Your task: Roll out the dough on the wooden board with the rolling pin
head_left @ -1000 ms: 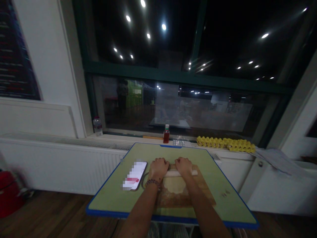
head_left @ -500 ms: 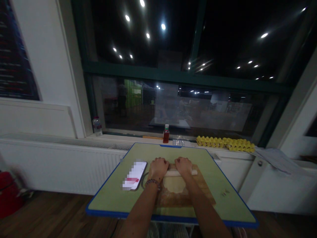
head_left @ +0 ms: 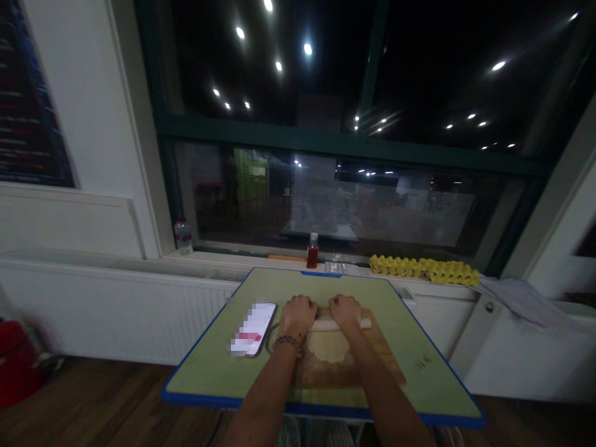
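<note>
A pale rolling pin (head_left: 326, 325) lies crosswise over the far part of a wooden board (head_left: 382, 355). My left hand (head_left: 299, 313) is closed over the pin's left side, with a beaded bracelet on that wrist. Toward the pin's right end, my right hand (head_left: 346, 310) grips it too, and the tip sticks out past the hand. A flat, roundish sheet of dough (head_left: 328, 346) rests on the board between my forearms, its far edge at the pin. Flour dusts the wood around it.
The board sits on a green table (head_left: 209, 366) with a blue rim. A phone (head_left: 254, 329) lies left of my hands. On the windowsill behind stand a bottle of red liquid (head_left: 312, 251), a clear bottle (head_left: 183, 237) and yellow egg trays (head_left: 423, 269).
</note>
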`<state>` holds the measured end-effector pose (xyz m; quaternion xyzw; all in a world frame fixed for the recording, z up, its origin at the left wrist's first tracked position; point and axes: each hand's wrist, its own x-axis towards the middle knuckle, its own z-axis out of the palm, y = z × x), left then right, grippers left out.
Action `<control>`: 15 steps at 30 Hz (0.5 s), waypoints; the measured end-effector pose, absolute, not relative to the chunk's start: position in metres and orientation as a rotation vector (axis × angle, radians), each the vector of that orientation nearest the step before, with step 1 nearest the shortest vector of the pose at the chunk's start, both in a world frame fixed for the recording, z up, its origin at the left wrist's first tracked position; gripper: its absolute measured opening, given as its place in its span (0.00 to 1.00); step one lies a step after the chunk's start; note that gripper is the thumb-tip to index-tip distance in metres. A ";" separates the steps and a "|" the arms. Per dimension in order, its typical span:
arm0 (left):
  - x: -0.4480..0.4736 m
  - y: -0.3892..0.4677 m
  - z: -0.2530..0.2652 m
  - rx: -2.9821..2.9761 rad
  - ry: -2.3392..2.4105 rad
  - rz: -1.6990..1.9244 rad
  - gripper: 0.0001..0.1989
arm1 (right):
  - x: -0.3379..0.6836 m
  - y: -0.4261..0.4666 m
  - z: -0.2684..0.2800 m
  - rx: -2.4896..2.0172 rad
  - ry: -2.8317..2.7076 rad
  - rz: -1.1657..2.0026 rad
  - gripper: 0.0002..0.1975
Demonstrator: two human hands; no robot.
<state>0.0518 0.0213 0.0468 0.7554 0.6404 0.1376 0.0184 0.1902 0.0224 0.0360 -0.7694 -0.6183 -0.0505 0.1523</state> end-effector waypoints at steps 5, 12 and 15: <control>0.051 0.020 0.045 2.342 1.994 0.445 0.13 | 0.190 0.022 0.034 -2.213 -1.807 -0.148 0.19; 0.052 0.016 0.044 2.364 2.011 0.449 0.18 | 0.188 0.019 0.033 -2.197 -1.885 -0.145 0.18; 0.052 0.013 0.044 2.394 2.009 0.446 0.18 | 0.188 0.013 0.033 -2.176 -1.925 -0.154 0.19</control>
